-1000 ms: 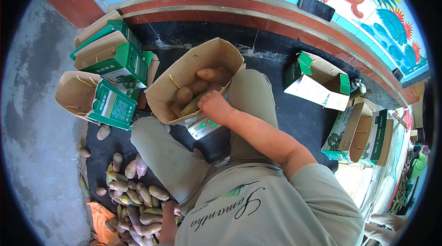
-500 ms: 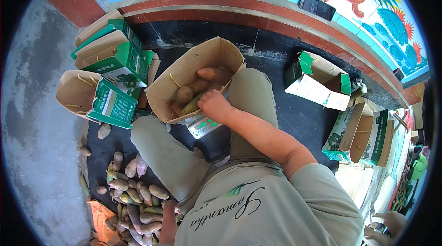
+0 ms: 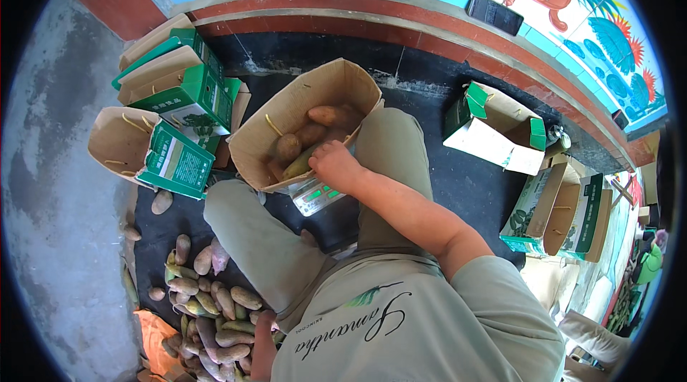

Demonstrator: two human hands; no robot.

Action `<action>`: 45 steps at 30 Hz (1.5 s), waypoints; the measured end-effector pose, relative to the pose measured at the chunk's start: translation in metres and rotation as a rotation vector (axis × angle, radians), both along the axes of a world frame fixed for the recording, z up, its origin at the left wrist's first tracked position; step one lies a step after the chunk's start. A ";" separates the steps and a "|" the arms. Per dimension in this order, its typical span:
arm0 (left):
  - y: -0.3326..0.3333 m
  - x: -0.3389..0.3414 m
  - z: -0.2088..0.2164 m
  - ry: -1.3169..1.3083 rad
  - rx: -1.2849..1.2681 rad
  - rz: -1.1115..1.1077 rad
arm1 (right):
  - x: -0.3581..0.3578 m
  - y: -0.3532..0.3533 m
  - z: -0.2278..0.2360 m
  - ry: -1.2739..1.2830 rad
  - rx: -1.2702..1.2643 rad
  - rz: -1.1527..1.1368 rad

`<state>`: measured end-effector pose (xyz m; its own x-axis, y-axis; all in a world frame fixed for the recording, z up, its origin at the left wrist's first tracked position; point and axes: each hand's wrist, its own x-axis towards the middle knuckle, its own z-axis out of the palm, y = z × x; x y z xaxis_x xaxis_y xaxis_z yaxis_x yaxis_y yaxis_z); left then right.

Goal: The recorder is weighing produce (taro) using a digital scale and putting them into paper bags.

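An open cardboard box (image 3: 261,121) stands tilted in front of my knees, holding several large, oblong, reddish-brown and yellowish-green tubers (image 3: 330,116). My right hand (image 3: 333,164) is closed over the box's near rim, beside the greenish tuber; its fingertips are partly hidden inside. Under the box's near edge shows a silver digital scale (image 3: 315,197) with green lit displays. At lower left my left hand (image 3: 265,321) hangs by my thigh, at the edge of a heap of similar tubers (image 3: 232,339). Its fingers are hidden.
Green-and-brown cartons (image 3: 179,160) stand open at left. At right are another open carton (image 3: 494,124) and a further one (image 3: 554,214). A dark phone (image 3: 495,14) lies on the tiled ledge. Orange sheeting (image 3: 159,343) touches the heap. Someone's pale-clad limb (image 3: 594,335) shows at lower right.
My right hand keeps its place at the box rim. At lower right, the other person's pale-clad limb has shifted and shows more fully.
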<state>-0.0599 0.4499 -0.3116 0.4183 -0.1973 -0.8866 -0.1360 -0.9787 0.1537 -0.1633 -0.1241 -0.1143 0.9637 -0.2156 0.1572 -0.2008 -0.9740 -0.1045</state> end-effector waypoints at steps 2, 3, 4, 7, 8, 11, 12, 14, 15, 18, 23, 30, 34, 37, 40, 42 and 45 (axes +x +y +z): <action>-0.004 0.002 -0.013 0.123 0.155 0.117 | -0.001 0.002 0.003 -0.078 0.032 -0.008; -0.008 0.000 -0.019 0.184 0.234 0.178 | 0.000 0.003 0.004 -0.085 0.033 0.001; 0.001 0.000 -0.023 0.240 0.310 0.247 | 0.003 0.005 0.003 -0.065 0.013 0.011; -0.080 0.002 0.073 0.010 0.282 0.443 | -0.009 -0.004 -0.005 -0.012 -0.024 -0.037; -0.059 0.010 0.067 -0.003 0.289 0.462 | -0.006 -0.001 -0.002 -0.026 -0.012 -0.026; -0.006 0.027 0.051 -0.460 0.120 -0.373 | 0.002 0.003 -0.002 -0.003 -0.009 -0.003; -0.025 0.031 0.070 -0.648 0.161 -0.438 | -0.002 0.002 -0.002 -0.001 -0.008 -0.009; -0.035 0.040 0.104 -0.947 -0.143 -0.008 | -0.002 0.002 0.000 0.003 -0.021 -0.014; -0.061 0.040 0.136 -0.929 -0.294 0.266 | -0.005 0.000 -0.002 0.003 -0.018 -0.018; -0.111 0.047 0.235 -1.077 -0.564 0.597 | -0.004 -0.001 -0.004 -0.010 -0.006 -0.010; -0.179 0.057 0.341 -1.285 -0.679 0.658 | -0.002 0.001 -0.001 0.014 -0.021 -0.016; -0.270 0.067 0.393 -1.115 -1.352 0.558 | -0.003 0.002 -0.002 -0.091 -0.026 0.002; -0.350 0.050 0.395 -0.791 -1.469 0.488 | -0.007 -0.001 -0.006 -0.112 -0.003 0.002; -0.403 0.038 0.374 -0.545 -1.435 0.314 | -0.008 -0.002 -0.007 -0.130 0.006 0.001; -0.447 0.029 0.351 -0.460 -1.401 0.176 | -0.008 -0.002 -0.008 -0.155 0.013 0.008; -0.466 0.031 0.336 -0.424 -1.410 0.152 | -0.007 0.000 -0.007 -0.168 0.020 0.021; -0.476 0.039 0.307 -0.277 -1.353 0.088 | -0.006 0.001 -0.001 -0.029 -0.009 0.029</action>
<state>-0.0211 -0.0264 -0.0048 0.6030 -0.7932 0.0846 -0.2639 -0.0982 0.9595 -0.1692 -0.1231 -0.1153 0.9645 -0.1864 0.1869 -0.1699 -0.9803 -0.1007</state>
